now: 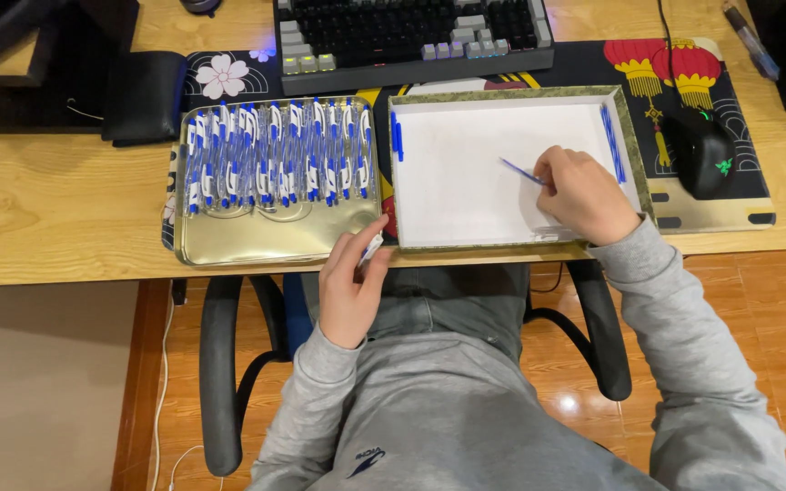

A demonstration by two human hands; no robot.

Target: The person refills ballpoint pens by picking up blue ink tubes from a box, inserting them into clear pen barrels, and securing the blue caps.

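Keyboard (411, 36) is cut off at the top of the frame, and the pens (275, 155) packed in the gold tray (256, 238) at centre left overlap too much to count. Wooden desk (56, 209), tiled floor below. Left hand (352, 286) at bottom centre is curled around a clear pen barrel (372, 247). Right hand (584, 195), over the white tray (466, 182), pinches one blue refill (522, 171). Two blue caps sit at that tray's left wall, and a few refills lie along its right wall.
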